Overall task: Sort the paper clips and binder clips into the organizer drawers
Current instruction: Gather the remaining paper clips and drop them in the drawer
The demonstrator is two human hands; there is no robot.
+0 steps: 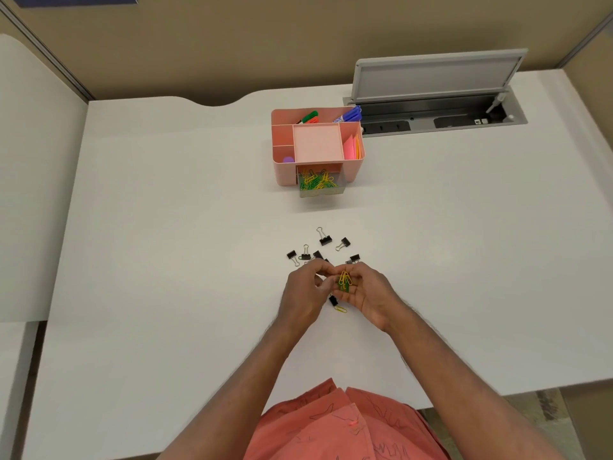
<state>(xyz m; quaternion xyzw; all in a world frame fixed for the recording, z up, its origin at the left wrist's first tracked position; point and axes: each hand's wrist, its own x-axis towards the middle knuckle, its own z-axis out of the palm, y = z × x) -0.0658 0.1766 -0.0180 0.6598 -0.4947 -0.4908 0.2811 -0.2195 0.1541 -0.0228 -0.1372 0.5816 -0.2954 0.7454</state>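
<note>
A pink desk organizer (pixel 285 172) stands at the back of the white desk. Its clear drawer (pixel 319 193) is pulled out and holds several yellow and green paper clips. Several black binder clips (pixel 325 240) lie scattered on the desk just beyond my hands. My right hand (pixel 368 293) is cupped palm up and holds a small bunch of yellow and green paper clips (pixel 345 281). My left hand (pixel 303 292) has its fingertips pinched at that bunch. One yellow paper clip (pixel 340 309) and one binder clip (pixel 333 300) lie under my hands.
The organizer's top compartments hold markers (pixel 348 115), pink sticky notes (pixel 351 148) and a purple object. An open grey cable hatch (pixel 434 109) sits at the back right. Tan partition walls border the desk (pixel 166 227).
</note>
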